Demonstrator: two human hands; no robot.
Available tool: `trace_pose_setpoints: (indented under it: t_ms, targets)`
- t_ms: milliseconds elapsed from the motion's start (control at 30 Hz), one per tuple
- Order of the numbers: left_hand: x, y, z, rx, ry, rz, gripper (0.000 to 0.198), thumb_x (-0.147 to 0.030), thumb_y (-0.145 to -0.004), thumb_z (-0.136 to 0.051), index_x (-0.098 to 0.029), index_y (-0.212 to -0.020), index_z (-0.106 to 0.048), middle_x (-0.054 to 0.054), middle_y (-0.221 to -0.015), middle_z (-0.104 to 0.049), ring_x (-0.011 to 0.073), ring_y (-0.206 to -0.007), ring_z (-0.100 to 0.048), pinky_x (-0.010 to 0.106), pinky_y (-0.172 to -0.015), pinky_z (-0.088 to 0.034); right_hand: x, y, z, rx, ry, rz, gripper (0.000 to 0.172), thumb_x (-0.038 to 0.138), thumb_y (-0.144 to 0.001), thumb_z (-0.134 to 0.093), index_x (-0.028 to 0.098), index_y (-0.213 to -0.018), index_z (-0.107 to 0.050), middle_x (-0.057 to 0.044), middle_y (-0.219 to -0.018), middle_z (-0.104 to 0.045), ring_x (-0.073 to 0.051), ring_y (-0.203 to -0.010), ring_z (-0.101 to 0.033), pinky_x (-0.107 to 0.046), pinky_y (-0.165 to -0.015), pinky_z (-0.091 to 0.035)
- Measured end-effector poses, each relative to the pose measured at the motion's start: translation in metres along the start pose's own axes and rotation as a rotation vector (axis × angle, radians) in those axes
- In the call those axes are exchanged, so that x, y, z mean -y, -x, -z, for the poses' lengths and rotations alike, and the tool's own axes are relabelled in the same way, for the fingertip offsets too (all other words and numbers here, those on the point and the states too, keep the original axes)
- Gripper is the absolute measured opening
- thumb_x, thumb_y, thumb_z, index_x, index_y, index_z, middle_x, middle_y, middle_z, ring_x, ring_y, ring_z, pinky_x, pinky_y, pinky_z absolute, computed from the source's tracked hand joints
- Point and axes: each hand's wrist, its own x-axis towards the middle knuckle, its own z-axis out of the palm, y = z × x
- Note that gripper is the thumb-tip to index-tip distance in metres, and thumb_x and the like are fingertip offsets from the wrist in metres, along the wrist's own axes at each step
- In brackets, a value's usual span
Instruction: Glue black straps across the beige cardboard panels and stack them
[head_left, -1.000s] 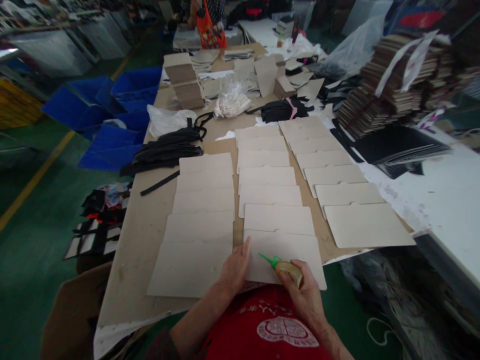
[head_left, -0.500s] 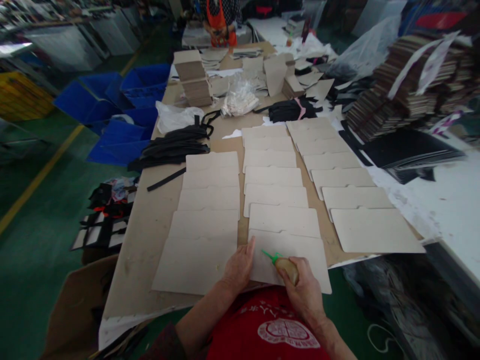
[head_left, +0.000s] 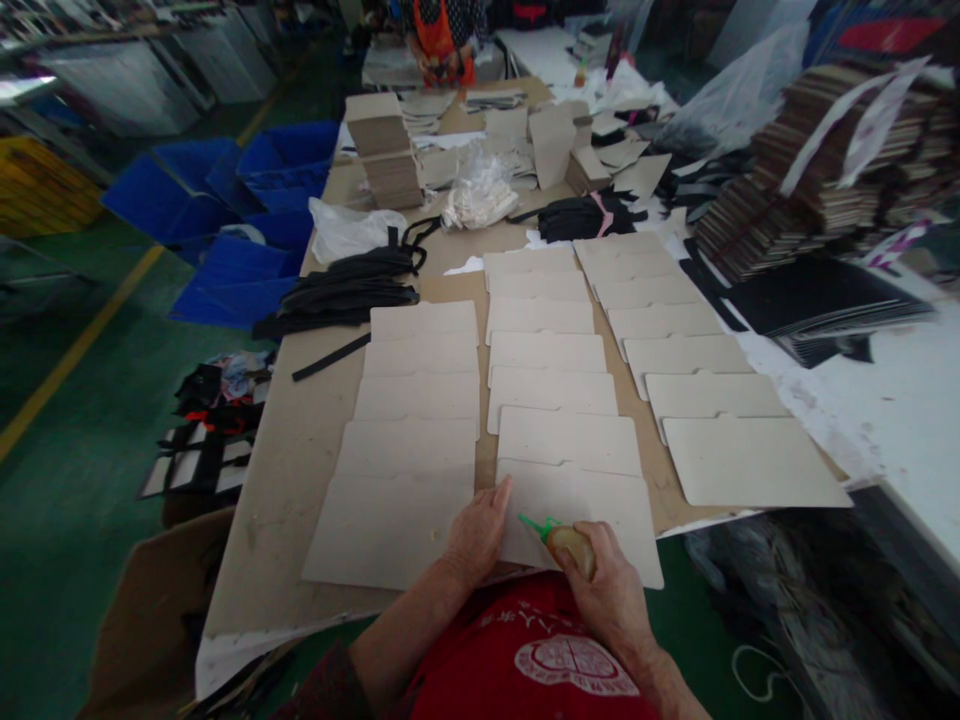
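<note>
Wrapped around a yellowish glue bottle (head_left: 570, 548) with a green nozzle, my right hand (head_left: 611, 580) is over the nearest grey-beige cardboard panel (head_left: 581, 495) of the middle column. The nozzle points left and sits low over that panel; whether it touches cannot be made out. My left hand (head_left: 478, 537) lies with fingers stretched out at the left edge of the same panel, holding nothing. To its left is the front panel (head_left: 382, 525) of the left column. A third column of overlapping panels (head_left: 750, 460) lies to the right.
Black straps (head_left: 349, 280) and a black bundle (head_left: 577, 217) lie beyond the panels. A cardboard stack (head_left: 386, 150) and plastic bags (head_left: 480, 190) stand farther back. Tall piled boards (head_left: 817, 160) are at right, blue bins (head_left: 225, 240) at left. A person in an orange apron (head_left: 435, 35) works opposite.
My right hand and the glue bottle have moved slightly left and toward me over the panel. My left hand stays almost in place.
</note>
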Motion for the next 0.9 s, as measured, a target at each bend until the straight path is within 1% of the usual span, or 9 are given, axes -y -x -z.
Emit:
trace_pose_setpoints:
  t_ms: [133,233,333,400,467,567,667,767,900]
  targets:
    - [-0.001,-0.001,0.001,0.006,-0.021,0.007,0.076,-0.004,-0.081,-0.043,-0.009,-0.153,-0.019,0.016,-0.142,-0.051,0.0240,-0.130,-0.048,0.034,-0.111,-0.037,0.002,-0.006,-0.010,-0.043,-0.081,-0.019,0.033,0.052,-0.089,-0.052,0.026,-0.108,-0.058,-0.005,-0.105,-0.062,-0.023,-0.086,-0.065,-0.037,-0.075,-0.051]
    - [-0.001,-0.002,0.001,0.006,-0.039,0.021,0.077,-0.005,-0.081,-0.044,-0.014,-0.153,-0.019,0.014,-0.142,-0.052,0.0235,-0.128,-0.049,0.035,-0.109,-0.039,0.000,-0.009,-0.009,-0.146,-0.208,-0.091,0.039,0.054,-0.084,-0.058,0.023,-0.109,-0.059,-0.006,-0.104,-0.063,-0.025,-0.093,-0.063,-0.038,-0.081,-0.050]
    - [0.000,-0.004,0.001,0.013,-0.060,0.032,0.080,-0.005,-0.079,-0.046,-0.015,-0.153,-0.020,0.013,-0.141,-0.052,0.0237,-0.128,-0.050,0.035,-0.109,-0.040,-0.013,-0.009,0.004,-0.266,-0.466,-0.286,0.049,0.057,-0.075,-0.069,0.021,-0.107,-0.059,-0.004,-0.093,-0.065,-0.023,-0.084,-0.062,-0.037,-0.076,-0.051]
    - [0.000,-0.006,0.003,0.021,-0.076,0.037,0.082,-0.005,-0.076,-0.048,-0.015,-0.153,-0.021,0.014,-0.143,-0.049,0.0243,-0.129,-0.050,0.034,-0.109,-0.040,-0.029,-0.006,0.018,-0.353,-0.678,-0.434,0.054,0.058,-0.070,-0.075,0.022,-0.107,-0.058,-0.001,-0.086,-0.063,-0.020,-0.074,-0.060,-0.033,-0.067,-0.051]
    - [-0.001,-0.008,0.005,0.029,-0.091,0.037,0.082,-0.004,-0.076,-0.049,-0.013,-0.152,-0.023,0.016,-0.147,-0.045,0.0252,-0.133,-0.047,0.035,-0.111,-0.038,-0.048,-0.001,0.032,-0.448,-0.809,-0.536,0.057,0.057,-0.066,-0.078,0.023,-0.106,-0.056,0.001,-0.085,-0.062,-0.017,-0.070,-0.058,-0.030,-0.061,-0.050]
    - [-0.003,-0.011,0.008,0.046,-0.113,0.020,0.075,-0.003,-0.077,-0.049,-0.010,-0.150,-0.030,0.018,-0.153,-0.038,0.0275,-0.139,-0.039,0.037,-0.116,-0.033,-0.074,0.013,0.050,-0.530,-0.740,-0.580,0.061,0.058,-0.062,-0.081,0.022,-0.106,-0.058,0.001,-0.087,-0.064,-0.018,-0.073,-0.059,-0.029,-0.062,-0.050]
    - [-0.005,-0.013,0.010,0.062,-0.138,0.000,0.070,-0.002,-0.078,-0.050,-0.008,-0.147,-0.036,0.018,-0.155,-0.034,0.0290,-0.141,-0.037,0.039,-0.117,-0.031,-0.086,0.029,0.059,-0.491,-0.536,-0.568,0.066,0.062,-0.062,-0.079,0.020,-0.110,-0.059,-0.002,-0.089,-0.066,-0.021,-0.078,-0.061,-0.033,-0.069,-0.050]
    - [-0.005,-0.015,0.011,0.070,-0.164,-0.002,0.067,-0.002,-0.079,-0.050,-0.010,-0.145,-0.039,0.018,-0.156,-0.034,0.0295,-0.140,-0.038,0.040,-0.116,-0.033,-0.085,0.040,0.059,-0.434,-0.388,-0.571,0.068,0.068,-0.065,-0.073,0.021,-0.111,-0.060,-0.003,-0.092,-0.068,-0.025,-0.083,-0.063,-0.036,-0.074,-0.050]
    - [-0.005,-0.015,0.012,0.075,-0.193,-0.008,0.065,-0.002,-0.080,-0.051,-0.012,-0.144,-0.041,0.017,-0.155,-0.034,0.0292,-0.140,-0.038,0.040,-0.116,-0.034,-0.078,0.042,0.055,-0.412,-0.303,-0.539,0.066,0.071,-0.067,-0.068,0.021,-0.110,-0.060,-0.004,-0.092,-0.069,-0.025,-0.082,-0.063,-0.035,-0.075,-0.050]
